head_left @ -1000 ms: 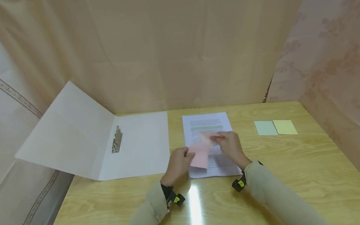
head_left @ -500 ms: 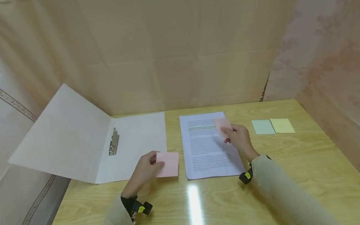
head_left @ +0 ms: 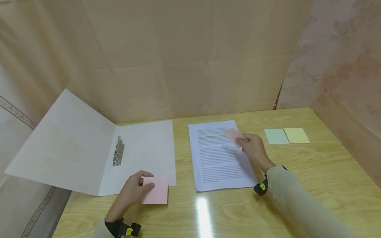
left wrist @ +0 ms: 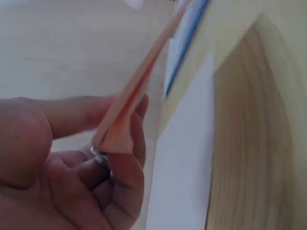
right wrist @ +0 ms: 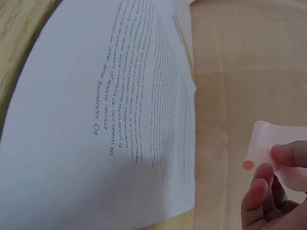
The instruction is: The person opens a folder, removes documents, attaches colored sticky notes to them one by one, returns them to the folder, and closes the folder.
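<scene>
Pink note (head_left: 234,135): a single thin slip, held near the upper right of the printed pages (head_left: 214,160) and apparently lifted clear of them, its edge curling.
Right hand (head_left: 254,149): beside the right edge of the printed pages, thumb and fingers closed in a narrow pinch on the near end of the pink note.
Pink pad (head_left: 160,192): left of the printed pages, about level with their lower edge — partly over the white folder (head_left: 149,149) in the head view.
Left hand (head_left: 132,190): well apart, left of the printed pages, thumb on top and fingers underneath, nipping the pink pad by its left side and leaving most of its face uncovered.
Note's handling: likely almost weightless, limp and quick to crease; any adhesive may cling to skin or paper — a light hold at one edge or corner suits it.
Pad's handling: likely light but stiffer as a block, though its gripped end looks flared; best held across its thickness, thumb opposing fingers.
Other pads: pale green pad (head_left: 276,136) and yellow pad (head_left: 296,135), side by side, right of the printed pages.
</scene>
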Available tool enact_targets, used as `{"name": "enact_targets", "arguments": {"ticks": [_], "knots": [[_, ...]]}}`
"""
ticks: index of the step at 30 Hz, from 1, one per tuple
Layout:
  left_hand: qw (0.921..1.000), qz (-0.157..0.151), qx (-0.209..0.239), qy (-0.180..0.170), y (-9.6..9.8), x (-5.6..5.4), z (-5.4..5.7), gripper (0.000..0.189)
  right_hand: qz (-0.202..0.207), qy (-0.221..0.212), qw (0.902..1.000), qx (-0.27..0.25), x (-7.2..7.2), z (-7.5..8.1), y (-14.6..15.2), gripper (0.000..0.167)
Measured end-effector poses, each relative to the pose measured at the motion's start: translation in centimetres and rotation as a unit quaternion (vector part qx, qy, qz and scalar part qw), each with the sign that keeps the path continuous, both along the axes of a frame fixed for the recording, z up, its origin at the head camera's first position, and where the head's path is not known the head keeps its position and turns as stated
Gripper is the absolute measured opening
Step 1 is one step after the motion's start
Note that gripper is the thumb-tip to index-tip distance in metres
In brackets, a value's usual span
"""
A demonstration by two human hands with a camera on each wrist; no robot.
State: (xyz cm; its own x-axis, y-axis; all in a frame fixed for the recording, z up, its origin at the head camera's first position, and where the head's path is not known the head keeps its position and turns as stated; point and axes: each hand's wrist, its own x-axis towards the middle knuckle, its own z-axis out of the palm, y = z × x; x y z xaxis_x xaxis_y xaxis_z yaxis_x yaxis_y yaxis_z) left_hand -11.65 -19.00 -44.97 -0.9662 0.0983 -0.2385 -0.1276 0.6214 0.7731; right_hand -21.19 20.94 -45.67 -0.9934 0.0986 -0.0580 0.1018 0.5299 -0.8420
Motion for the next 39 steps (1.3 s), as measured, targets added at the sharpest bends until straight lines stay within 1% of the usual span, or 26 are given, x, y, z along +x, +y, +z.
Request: {"name": "enact_targets", "arguments": {"ticks": [3,5,7,10,16,20,22,24,29,32,35,39], "knots": [[0.9995,-0.010,-0.028,0.001,-0.8,0.4,-0.1,0.031,-0.003,-0.008,1.0000,-0.002,0.1,0.0,0.0,0.033],[0.9994,-0.011,-0.033,-0.005,-1.6,0.8,-0.3,0.031,0.000,-0.015,0.9998,-0.011,0.1,-0.1,-0.1,0.034],[0.9994,-0.008,-0.032,-0.012,-2.5,1.1,-0.4,0.031,0.003,-0.023,0.9996,-0.019,0.1,-0.1,-0.2,0.034],[0.9988,0.004,-0.039,-0.027,-3.9,1.8,-0.5,0.032,0.011,-0.027,0.9993,-0.025,0.1,-0.2,-0.3,0.033],[0.9937,0.022,-0.093,-0.059,-5.4,2.8,-0.7,0.032,0.019,-0.024,0.9993,-0.024,0.1,-0.4,-0.3,0.032],[0.9885,0.020,-0.136,-0.064,-6.1,3.0,-0.9,0.031,0.034,-0.012,0.9991,-0.021,0.0,-0.7,-0.3,0.034],[0.9844,0.020,-0.164,-0.061,-6.3,3.1,-0.9,0.030,0.040,-0.007,0.9990,-0.018,0.0,-0.8,-0.2,0.034],[0.9810,0.026,-0.183,-0.059,-6.3,3.2,-1.0,0.029,0.043,-0.005,0.9989,-0.015,0.1,-0.7,-0.3,0.034],[0.9770,0.043,-0.203,-0.046,-6.3,3.5,-1.4,0.029,0.045,-0.001,0.9989,-0.010,0.1,-0.5,-0.4,0.034],[0.9744,0.045,-0.218,-0.032,-6.2,3.7,-1.4,0.028,0.047,0.001,0.9989,-0.005,0.1,-0.5,-0.4,0.034],[0.9697,0.041,-0.240,-0.023,-6.1,3.7,-1.2,0.028,0.050,0.004,0.9988,0.000,0.1,-0.5,-0.5,0.033],[0.9625,0.045,-0.267,-0.017,-5.5,3.4,-0.4,0.027,0.049,0.009,0.9987,0.005,0.0,-0.5,-0.6,0.032]]}}
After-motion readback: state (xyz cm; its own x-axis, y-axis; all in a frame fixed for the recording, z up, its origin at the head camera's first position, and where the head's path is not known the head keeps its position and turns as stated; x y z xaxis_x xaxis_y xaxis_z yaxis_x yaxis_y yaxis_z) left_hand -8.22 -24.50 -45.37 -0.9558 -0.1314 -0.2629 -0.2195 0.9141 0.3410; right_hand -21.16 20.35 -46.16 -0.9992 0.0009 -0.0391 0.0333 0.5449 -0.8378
